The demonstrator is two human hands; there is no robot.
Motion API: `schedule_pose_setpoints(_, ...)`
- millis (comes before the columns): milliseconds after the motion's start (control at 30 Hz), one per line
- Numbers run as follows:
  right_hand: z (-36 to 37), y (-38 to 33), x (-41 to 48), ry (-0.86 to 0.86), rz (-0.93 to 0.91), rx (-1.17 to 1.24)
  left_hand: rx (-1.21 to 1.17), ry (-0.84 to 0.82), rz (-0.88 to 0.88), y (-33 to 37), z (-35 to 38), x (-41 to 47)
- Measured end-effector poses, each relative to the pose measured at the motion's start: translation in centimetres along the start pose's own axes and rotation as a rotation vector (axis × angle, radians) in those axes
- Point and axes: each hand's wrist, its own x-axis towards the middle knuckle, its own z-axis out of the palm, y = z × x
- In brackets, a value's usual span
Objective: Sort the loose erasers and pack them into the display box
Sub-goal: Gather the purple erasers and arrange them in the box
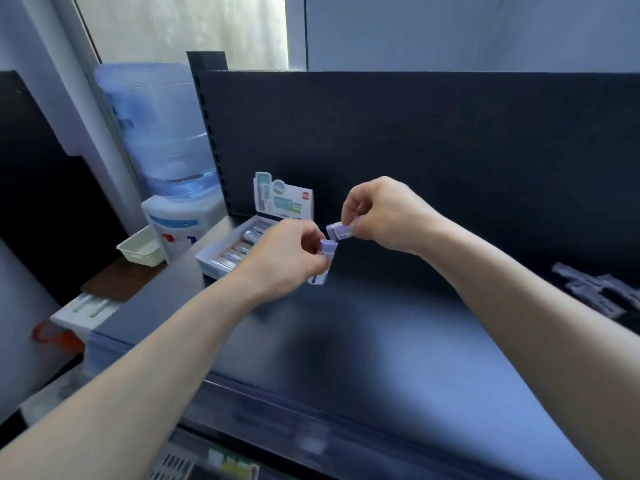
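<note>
Two hands meet above dark shelf: left hand grips purple eraser in curled fingers, right hand pinches second eraser just beside it, display box partly filled behind them, loose erasers well apart, far right.

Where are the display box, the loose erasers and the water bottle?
display box (209, 267): head view, front wall.
loose erasers (593, 289): head view, middle of the pile.
water bottle (156, 126): head view, its side.
</note>
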Motion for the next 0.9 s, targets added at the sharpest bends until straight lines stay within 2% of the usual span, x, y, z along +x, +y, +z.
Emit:
schedule_pose_setpoints(333,3.8,-3.7,3.1,0.030,0.041,-0.055,-0.105,0.152,-0.111,-5.9,-4.7,2.5)
schedule_pose_setpoints(633,5.2,-5.0,5.0,-0.008,-0.093,-0.034,-0.136,0.281,-0.226,-7.7,-7.5,1.3)
schedule_pose_setpoints(733,6.5,-5.8,5.5,-0.020,-0.138,-0.055,-0.152,0.264,-0.246,-8.3,-8.1,0.9)
schedule_pose_setpoints(900,7.9,-6.4,6.7,-0.060,-0.111,-0.095,-0.160,0.221,-0.248,-9.1,-8.0,1.4)
